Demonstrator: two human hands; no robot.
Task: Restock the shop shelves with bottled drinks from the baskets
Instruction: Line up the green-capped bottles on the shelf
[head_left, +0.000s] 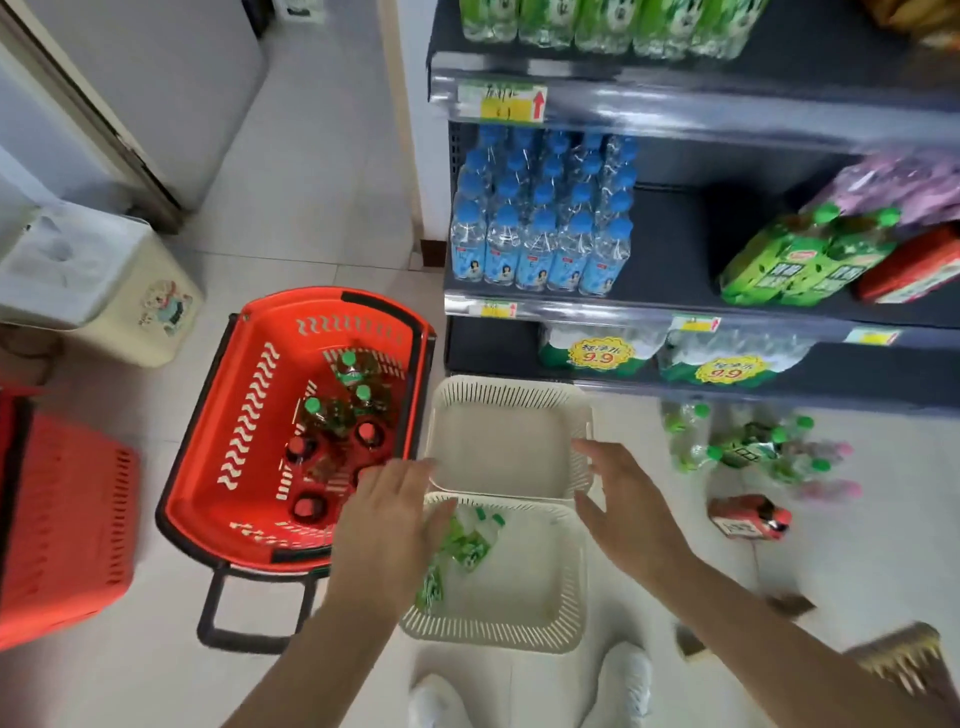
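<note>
Our left hand (387, 512) and right hand (623, 501) hover spread and empty over the near white basket (488, 633), which seems to hold green-capped bottles (470, 543).

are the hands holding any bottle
No, the left hand and right hand are both open with fingers spread, gripping nothing.

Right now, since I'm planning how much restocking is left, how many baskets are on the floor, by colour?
Red baskets: 2
Cream baskets: 2
Total: 4
</note>
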